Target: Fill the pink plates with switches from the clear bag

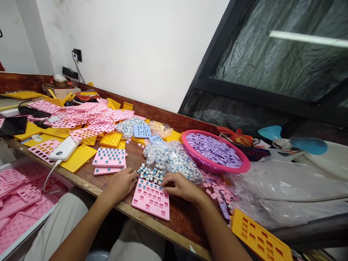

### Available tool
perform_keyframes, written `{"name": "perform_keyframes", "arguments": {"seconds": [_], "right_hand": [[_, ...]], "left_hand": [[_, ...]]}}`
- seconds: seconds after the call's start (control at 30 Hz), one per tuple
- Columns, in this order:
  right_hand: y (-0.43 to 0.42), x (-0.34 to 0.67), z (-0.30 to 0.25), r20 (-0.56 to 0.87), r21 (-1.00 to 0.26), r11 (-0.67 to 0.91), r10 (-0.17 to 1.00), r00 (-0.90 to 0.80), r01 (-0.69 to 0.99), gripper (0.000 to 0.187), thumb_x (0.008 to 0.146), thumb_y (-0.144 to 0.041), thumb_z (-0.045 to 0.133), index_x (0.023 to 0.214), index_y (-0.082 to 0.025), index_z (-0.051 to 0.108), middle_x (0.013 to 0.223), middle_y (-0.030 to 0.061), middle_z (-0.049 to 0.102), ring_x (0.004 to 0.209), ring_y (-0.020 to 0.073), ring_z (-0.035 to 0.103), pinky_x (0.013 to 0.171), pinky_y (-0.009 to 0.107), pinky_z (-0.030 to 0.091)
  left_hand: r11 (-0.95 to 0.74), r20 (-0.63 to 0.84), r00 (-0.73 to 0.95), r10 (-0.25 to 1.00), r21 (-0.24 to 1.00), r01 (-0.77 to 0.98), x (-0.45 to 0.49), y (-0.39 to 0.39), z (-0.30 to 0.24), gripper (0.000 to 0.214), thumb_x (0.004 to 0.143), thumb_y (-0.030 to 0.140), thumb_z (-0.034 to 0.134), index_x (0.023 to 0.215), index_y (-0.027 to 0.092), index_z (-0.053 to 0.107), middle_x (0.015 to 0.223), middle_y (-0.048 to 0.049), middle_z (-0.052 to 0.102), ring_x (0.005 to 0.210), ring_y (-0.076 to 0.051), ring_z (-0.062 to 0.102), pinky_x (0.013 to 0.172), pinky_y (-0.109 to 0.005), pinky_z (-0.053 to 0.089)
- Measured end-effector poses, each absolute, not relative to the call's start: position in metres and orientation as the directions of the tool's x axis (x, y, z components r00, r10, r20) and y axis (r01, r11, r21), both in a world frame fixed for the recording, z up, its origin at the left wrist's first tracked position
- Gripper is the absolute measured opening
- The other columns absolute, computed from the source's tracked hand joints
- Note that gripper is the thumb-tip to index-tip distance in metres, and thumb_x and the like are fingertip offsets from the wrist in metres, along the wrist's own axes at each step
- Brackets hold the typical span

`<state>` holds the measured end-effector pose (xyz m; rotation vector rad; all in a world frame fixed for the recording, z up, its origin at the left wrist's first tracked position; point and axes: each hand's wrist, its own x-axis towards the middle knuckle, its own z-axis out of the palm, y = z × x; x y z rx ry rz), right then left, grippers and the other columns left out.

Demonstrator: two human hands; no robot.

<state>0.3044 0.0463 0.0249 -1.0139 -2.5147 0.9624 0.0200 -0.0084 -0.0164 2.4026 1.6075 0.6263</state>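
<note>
A pink plate with square holes (pixel 152 200) lies on the table in front of me, with several blue key switches seated along its far rows. My right hand (pixel 181 186) is over its far right corner, thumb and fingertips pinched together; anything between them is too small to make out. At the plate's far left corner is my left hand (pixel 123 184), fingers curled and close to a loose pile of blue-and-white key switches (pixel 148 173); its fingertips are partly hidden. Left of it, a pink plate carrying blue switches (pixel 108 156) lies stacked on another.
Behind the pile sits a clear bag of switches (pixel 176 159). A pink basket (pixel 246 167) holds purple pieces. Pink plates (pixel 89 114) and yellow plates heap up at left, near a white power bank (pixel 65 148). A yellow plate (pixel 258 235) is at front right.
</note>
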Motion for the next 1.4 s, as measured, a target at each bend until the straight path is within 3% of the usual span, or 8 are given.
{"name": "perform_keyframes", "arguments": {"seconds": [0.2, 0.33, 0.57, 0.63, 0.77, 0.87, 1.13, 1.4], "right_hand": [[0.047, 0.31, 0.024, -0.117, -0.727, 0.393, 0.737, -0.666, 0.563, 0.011, 0.078, -0.025, 0.076, 0.087, -0.02, 0.079, 0.081, 0.0029, 0.077, 0.074, 0.0212, 0.07, 0.067, 0.029, 0.051], [0.049, 0.31, 0.023, -0.086, -0.716, 0.422, 0.737, -0.671, 0.556, 0.007, 0.077, -0.027, 0.079, 0.08, -0.021, 0.081, 0.08, 0.0032, 0.077, 0.075, 0.0215, 0.069, 0.07, 0.03, 0.051], [0.053, 0.311, 0.018, -0.14, -0.758, 0.34, 0.748, -0.649, 0.556, 0.013, 0.073, -0.03, 0.082, 0.082, -0.02, 0.079, 0.079, 0.0013, 0.076, 0.074, 0.0205, 0.068, 0.067, 0.028, 0.049], [0.053, 0.312, 0.017, -0.172, -0.748, 0.313, 0.76, -0.626, 0.585, 0.014, 0.073, -0.03, 0.082, 0.081, -0.02, 0.08, 0.078, 0.0015, 0.077, 0.072, 0.0206, 0.068, 0.065, 0.028, 0.048], [0.05, 0.311, 0.02, -0.16, -0.684, 0.384, 0.751, -0.641, 0.62, 0.009, 0.078, -0.029, 0.079, 0.081, -0.021, 0.082, 0.079, 0.0022, 0.078, 0.073, 0.0209, 0.068, 0.065, 0.028, 0.047], [0.048, 0.309, 0.025, -0.122, -0.649, 0.473, 0.708, -0.695, 0.596, 0.01, 0.082, -0.029, 0.076, 0.084, -0.023, 0.083, 0.081, 0.0024, 0.078, 0.075, 0.0203, 0.069, 0.068, 0.028, 0.047], [0.044, 0.305, 0.026, -0.119, -0.58, 0.473, 0.756, -0.644, 0.663, 0.01, 0.079, -0.02, 0.074, 0.084, -0.023, 0.082, 0.082, 0.0017, 0.079, 0.076, 0.0206, 0.07, 0.07, 0.027, 0.048], [0.034, 0.298, 0.039, -0.106, -0.478, 0.525, 0.761, -0.64, 0.704, 0.011, 0.08, -0.02, 0.071, 0.084, -0.02, 0.081, 0.083, 0.0035, 0.078, 0.077, 0.0195, 0.07, 0.071, 0.026, 0.047]], "left_hand": [[-0.386, 0.275, 0.282, 0.919, 0.492, 0.78, 0.021, -0.017, -0.008, 0.011, 0.095, 0.022, 0.051, 0.099, 0.022, 0.062, 0.096, -0.0039, 0.066, 0.092, -0.02, 0.063, 0.081, -0.03, 0.046], [-0.457, 0.314, 0.335, 0.889, 0.541, 0.706, 0.034, -0.027, -0.002, 0.01, 0.092, 0.021, 0.053, 0.098, 0.023, 0.06, 0.096, -0.003, 0.065, 0.089, -0.019, 0.062, 0.076, -0.029, 0.045], [-0.565, 0.342, 0.459, 0.82, 0.355, 0.745, 0.062, -0.027, -0.009, 0.011, 0.095, 0.018, 0.049, 0.094, 0.021, 0.06, 0.097, -0.0063, 0.065, 0.094, -0.023, 0.06, 0.084, -0.035, 0.046], [-0.556, 0.33, 0.453, 0.828, 0.38, 0.74, 0.064, -0.025, -0.011, 0.011, 0.094, 0.016, 0.05, 0.094, 0.021, 0.06, 0.097, -0.006, 0.066, 0.095, -0.023, 0.059, 0.084, -0.035, 0.046], [-0.511, 0.296, 0.418, 0.859, 0.547, 0.663, 0.059, -0.023, -0.011, 0.011, 0.091, 0.014, 0.055, 0.097, 0.022, 0.06, 0.1, -0.0032, 0.067, 0.098, -0.021, 0.06, 0.084, -0.031, 0.046], [-0.5, 0.284, 0.419, 0.862, 0.607, 0.617, 0.053, -0.023, -0.009, 0.012, 0.089, 0.013, 0.057, 0.097, 0.022, 0.06, 0.1, -0.0022, 0.067, 0.096, -0.02, 0.06, 0.083, -0.03, 0.045], [-0.517, 0.302, 0.428, 0.852, 0.612, 0.599, 0.051, -0.02, -0.012, 0.008, 0.095, 0.026, 0.059, 0.092, 0.022, 0.066, 0.093, -0.0022, 0.069, 0.09, -0.019, 0.063, 0.08, -0.028, 0.044], [-0.5, 0.34, 0.367, 0.866, 0.607, 0.617, 0.058, -0.018, -0.017, 0.007, 0.092, 0.022, 0.062, 0.095, 0.023, 0.069, 0.096, -0.0008, 0.073, 0.091, -0.019, 0.066, 0.083, -0.029, 0.046]]}}
